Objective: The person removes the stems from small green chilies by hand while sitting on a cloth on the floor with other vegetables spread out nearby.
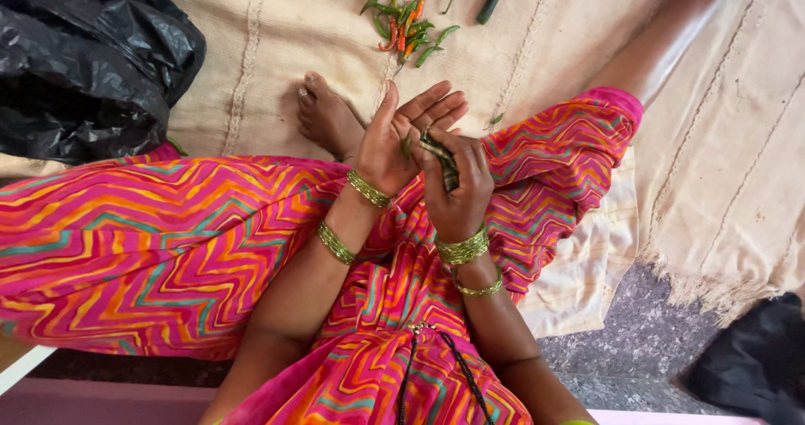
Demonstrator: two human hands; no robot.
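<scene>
A: What is being held?

B: A thin, dark green pod-like vegetable piece [442,158], pinched in the closed fingers of the right hand [457,186], above the lap.

A: And the other hand?

B: The left hand [401,136] is open, palm up, touching the piece, probably to catch bits; a small green scrap lies on it.

A: Around them?

B: Pink zigzag-patterned cloth [168,232] over the knees, a cream woven mat [277,48] on the floor, a pile of green and red chillies [407,24] beyond, a crumpled black plastic bag [84,56] aside.
</scene>
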